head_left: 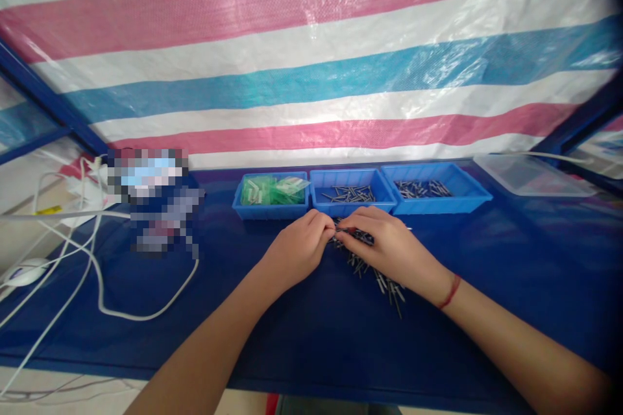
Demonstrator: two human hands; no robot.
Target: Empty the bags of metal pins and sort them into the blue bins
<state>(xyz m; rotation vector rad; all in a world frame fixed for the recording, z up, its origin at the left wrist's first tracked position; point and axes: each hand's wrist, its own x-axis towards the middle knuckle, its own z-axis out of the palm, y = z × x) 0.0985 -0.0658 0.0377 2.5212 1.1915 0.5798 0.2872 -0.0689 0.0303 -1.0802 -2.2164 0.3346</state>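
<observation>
My left hand [302, 243] is closed in a pinch, its fingertips meeting those of my right hand [394, 246]. Between the thumb and forefinger of the right hand shows a thin dark metal pin [344, 230]; whatever the left fingers hold is hidden. Below and partly behind the right hand, a loose pile of thin metal pins [384, 282] is spread on the blue table [302, 343]. Just beyond the hands stands a blue bin [353, 207] holding similar pins [353, 194].
To its left, another blue bin [272, 211] holds green plastic packets [265, 190]. A third bin [442, 205] at right contains more metal pieces [423, 189]. White cables [146, 318] cross the table's left side. A clear plastic lid [530, 175] lies at the back right.
</observation>
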